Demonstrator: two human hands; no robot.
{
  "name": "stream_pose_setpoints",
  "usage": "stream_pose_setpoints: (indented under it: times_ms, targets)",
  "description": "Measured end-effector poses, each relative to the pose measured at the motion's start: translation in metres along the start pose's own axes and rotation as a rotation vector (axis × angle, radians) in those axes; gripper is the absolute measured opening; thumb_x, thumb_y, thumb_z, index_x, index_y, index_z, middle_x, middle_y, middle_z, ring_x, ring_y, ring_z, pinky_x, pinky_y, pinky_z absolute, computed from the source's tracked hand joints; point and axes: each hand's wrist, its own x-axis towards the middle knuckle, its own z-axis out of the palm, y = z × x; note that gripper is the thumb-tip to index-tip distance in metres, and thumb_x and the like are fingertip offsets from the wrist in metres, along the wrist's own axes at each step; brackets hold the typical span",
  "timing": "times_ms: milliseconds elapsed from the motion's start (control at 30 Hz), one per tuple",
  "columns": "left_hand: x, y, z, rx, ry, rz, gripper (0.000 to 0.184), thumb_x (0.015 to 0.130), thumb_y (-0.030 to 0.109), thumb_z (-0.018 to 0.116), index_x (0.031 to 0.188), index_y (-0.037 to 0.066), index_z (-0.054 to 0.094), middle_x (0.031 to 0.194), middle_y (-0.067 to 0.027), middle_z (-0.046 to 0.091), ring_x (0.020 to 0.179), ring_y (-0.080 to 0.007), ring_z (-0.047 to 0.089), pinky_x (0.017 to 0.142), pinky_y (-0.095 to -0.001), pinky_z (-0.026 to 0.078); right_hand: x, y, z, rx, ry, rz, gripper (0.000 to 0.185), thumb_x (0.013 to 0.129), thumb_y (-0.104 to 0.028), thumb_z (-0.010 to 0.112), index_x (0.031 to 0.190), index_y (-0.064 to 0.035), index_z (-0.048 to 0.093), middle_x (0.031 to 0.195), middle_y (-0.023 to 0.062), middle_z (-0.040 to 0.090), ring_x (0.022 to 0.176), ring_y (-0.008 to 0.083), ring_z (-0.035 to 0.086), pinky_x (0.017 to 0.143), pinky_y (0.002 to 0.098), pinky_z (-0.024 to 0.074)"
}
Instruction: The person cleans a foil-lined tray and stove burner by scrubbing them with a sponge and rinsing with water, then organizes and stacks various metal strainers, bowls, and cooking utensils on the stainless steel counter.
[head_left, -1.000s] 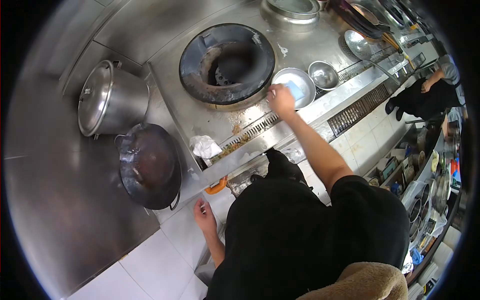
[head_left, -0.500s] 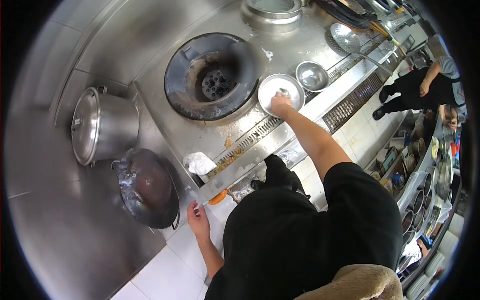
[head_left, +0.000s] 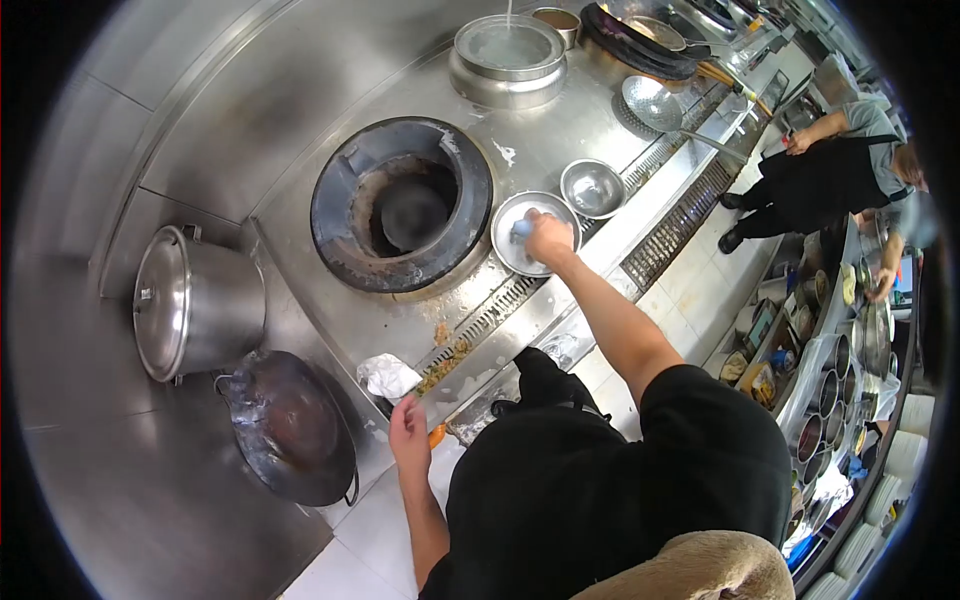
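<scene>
R hand (head_left: 549, 238) at 1 o'clock, fingers clamped on blue cloth (head_left: 522, 228) inside metal bowl (head_left: 511, 252). L hand (head_left: 408, 432), 7 o'clock, just moved nearer white wad (head_left: 388, 376), so both are now by range edge; L fingers blurred, can't tell if apart.

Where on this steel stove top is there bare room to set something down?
One bare patch lies between the burner ring, the metal pot and the small bowl, white marks aside. Another lies between the burner ring and the crumpled white item. It is crowded around the shallow dish, with the right hand in it, and by the skimmer and wok.
</scene>
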Motion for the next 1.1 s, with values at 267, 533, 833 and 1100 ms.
stream_pose_setpoints:
  times_ms: [267,533,833,1100]
  targets:
    - [0.082,0.097,0.063,-0.413,-0.319,0.016,0.035,0.102,0.023,0.062,0.13,0.001,0.059,0.12,-0.0063,0.065,0.108,-0.018,0.064,0.097,-0.0316,0.05,-0.024,-0.039,-0.064,0.783,0.021,-0.049,0.056,0.083,-0.014,0.072,0.135,-0.0026,0.055,0.115,0.0203,0.069,0.103,0.0288,0.068,0.089,0.0352,0.0524]
    - [0.164,0.128,0.105,-0.781,-0.282,-0.081,0.075,0.096,0.04,0.067,0.155,0.01,0.031,0.158,-0.0127,0.035,0.14,-0.0293,0.04,0.113,-0.0446,0.033,-0.046,-0.089,-0.076,1.525,-0.451,-0.171,0.046,0.086,-0.006,0.069,0.13,-0.0041,0.057,0.109,0.0075,0.067,0.096,0.0195,0.065,0.086,0.0328,0.0524]
    - [0.176,0.087,0.085,-1.244,-0.463,-0.216,0.044,0.099,0.05,0.06,0.125,0.015,0.064,0.129,-0.0037,0.063,0.114,-0.0201,0.058,0.094,-0.0423,0.044,-0.06,-0.133,-0.01,1.804,-0.689,-0.187,0.046,0.089,-0.005,0.07,0.132,-0.0081,0.053,0.118,0.009,0.065,0.109,0.0238,0.063,0.088,0.0425,0.0548]
    - [0.164,0.086,0.077,-1.231,-0.279,-0.412,0.076,0.094,0.065,0.054,0.147,0.013,0.043,0.149,-0.0086,0.048,0.136,-0.0276,0.046,0.112,-0.0495,0.037,-0.109,-0.168,-0.003,1.638,-0.571,-0.312,0.05,0.085,-0.009,0.072,0.131,-0.0064,0.054,0.113,0.0072,0.062,0.105,0.0184,0.059,0.089,0.0347,0.0503]
